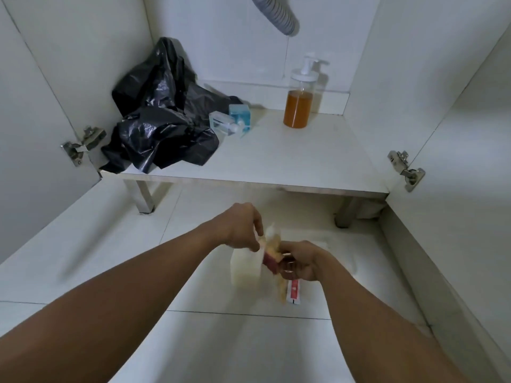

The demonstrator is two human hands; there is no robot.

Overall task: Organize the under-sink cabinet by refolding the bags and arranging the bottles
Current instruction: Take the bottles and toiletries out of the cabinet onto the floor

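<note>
Black bags (163,128) lay crumpled at the left of the shelf (276,161), a small blue bottle (235,121) on its side just beside them and a pump bottle (300,103) upright further right. In front, the left hand (243,228) pinched a pale, blurred bag (246,268) with curled fingers. The right hand (301,262) gripped its other side.

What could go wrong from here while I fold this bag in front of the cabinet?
1. The printed bag is only pinched by the left hand and gripped by the right hand; it may slip and the fold may spring open.
2. The small blue bottle lies on its side against the black bags; pulling those out could roll it or make it leak.
3. The black bags overhang the cabinet floor edge and might slide off.
</note>
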